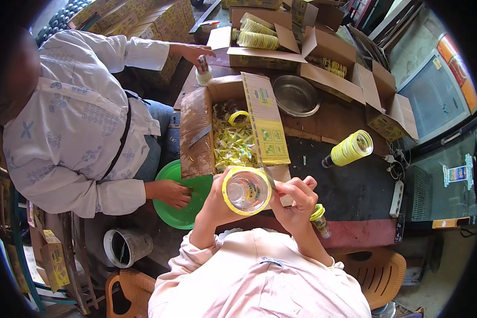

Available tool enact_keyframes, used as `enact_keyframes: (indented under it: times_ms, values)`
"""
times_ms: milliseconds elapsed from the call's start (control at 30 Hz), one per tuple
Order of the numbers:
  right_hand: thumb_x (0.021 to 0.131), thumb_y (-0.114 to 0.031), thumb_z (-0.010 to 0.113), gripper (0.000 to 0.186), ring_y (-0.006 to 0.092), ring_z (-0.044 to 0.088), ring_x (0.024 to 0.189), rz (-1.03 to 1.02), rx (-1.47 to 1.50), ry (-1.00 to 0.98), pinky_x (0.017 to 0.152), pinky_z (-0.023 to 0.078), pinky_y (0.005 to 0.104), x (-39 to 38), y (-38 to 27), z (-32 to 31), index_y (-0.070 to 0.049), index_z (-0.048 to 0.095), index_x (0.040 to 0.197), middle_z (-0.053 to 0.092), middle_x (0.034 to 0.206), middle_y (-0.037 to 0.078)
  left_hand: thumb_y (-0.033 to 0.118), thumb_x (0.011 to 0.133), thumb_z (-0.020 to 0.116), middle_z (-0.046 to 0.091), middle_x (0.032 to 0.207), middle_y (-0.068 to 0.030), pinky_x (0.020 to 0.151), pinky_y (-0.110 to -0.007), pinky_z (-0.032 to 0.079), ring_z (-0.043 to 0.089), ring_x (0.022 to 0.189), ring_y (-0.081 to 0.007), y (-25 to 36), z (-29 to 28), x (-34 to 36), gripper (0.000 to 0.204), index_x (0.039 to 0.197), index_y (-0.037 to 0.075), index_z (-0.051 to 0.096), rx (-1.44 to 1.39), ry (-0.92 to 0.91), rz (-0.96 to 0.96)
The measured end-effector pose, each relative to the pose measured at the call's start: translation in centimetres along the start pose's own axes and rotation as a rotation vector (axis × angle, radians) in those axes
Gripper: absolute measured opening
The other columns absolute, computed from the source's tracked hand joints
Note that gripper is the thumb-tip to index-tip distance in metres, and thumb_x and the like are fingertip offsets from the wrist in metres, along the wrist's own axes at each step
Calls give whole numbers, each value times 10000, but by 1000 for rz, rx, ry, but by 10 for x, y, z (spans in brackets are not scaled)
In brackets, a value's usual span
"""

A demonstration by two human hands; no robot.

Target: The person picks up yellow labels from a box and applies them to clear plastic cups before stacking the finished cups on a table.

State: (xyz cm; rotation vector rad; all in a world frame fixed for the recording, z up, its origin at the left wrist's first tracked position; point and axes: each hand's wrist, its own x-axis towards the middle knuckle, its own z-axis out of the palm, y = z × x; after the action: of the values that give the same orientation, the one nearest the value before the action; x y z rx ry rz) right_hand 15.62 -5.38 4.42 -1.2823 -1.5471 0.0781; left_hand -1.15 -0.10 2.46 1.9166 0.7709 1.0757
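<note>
Close in front of my chest, my left hand [216, 200] is wrapped round a clear plastic cup [245, 195] with a yellow rim; its open mouth faces up. My right hand [295, 200] pinches a thin grey blade [268, 174], which lies against the cup's rim on the right side. Whether the cup is single or a stack cannot be made out. Just beyond my hands stands an open carton [197, 151] holding crumpled yellow-and-clear scraps [236, 146] and a loose yellow ring [239, 117]. Beside my right wrist is a small cup with a yellow-green rim [319, 219].
A stack of yellow-rimmed cups [351, 148] lies to the right. Behind are a metal basin [296, 95] and cartons of cups [258, 40]. At left a co-worker's hand [170, 194] is over a green basin [188, 217]; the other touches a small container. A power strip [396, 199] sits at right.
</note>
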Motion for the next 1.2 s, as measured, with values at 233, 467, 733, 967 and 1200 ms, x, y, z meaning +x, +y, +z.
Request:
enact_keyframes:
  times_ms: [233, 467, 733, 967, 1200]
  values:
    - [591, -7, 695, 211, 116, 454, 496, -25, -33, 12, 614, 257, 282, 3, -4, 0, -96, 649, 776, 554, 576, -10, 174, 528, 838, 544, 974, -97, 757, -331, 464, 580, 887, -253, -8, 7, 1, 605, 1028, 34, 528, -55, 138, 30]
    - [599, -42, 713, 213, 101, 483, 512, -2, -24, 9, 644, 255, 285, -1, 4, 1, -136, 659, 782, 554, 588, -34, 159, 542, 833, 540, 984, -104, 747, -323, 470, 585, 865, -250, -1, 2, 2, 646, 1073, 28, 489, -10, 5, 20]
    - [604, -32, 711, 201, 97, 479, 508, -12, -5, -9, 632, 255, 280, 5, -1, 0, -115, 653, 778, 558, 582, -27, 127, 533, 831, 514, 1016, -99, 799, -307, 448, 540, 941, -222, -6, -2, 7, 646, 1071, 30, 487, -129, -44, 27]
    - [609, -38, 706, 208, 73, 490, 516, 11, 8, -19, 653, 252, 276, 8, -5, 0, -135, 661, 788, 554, 586, -53, 117, 527, 832, 512, 995, -96, 792, -302, 444, 534, 928, -217, -7, -3, 10, 634, 1049, 30, 483, -175, -91, 45]
    - [605, -30, 698, 211, 67, 481, 510, -8, -19, -12, 651, 247, 277, 8, -9, -3, -140, 666, 782, 544, 578, -59, 127, 526, 836, 527, 979, -91, 773, -313, 455, 554, 901, -211, -11, -5, 7, 606, 1016, 32, 492, -139, 34, 51]
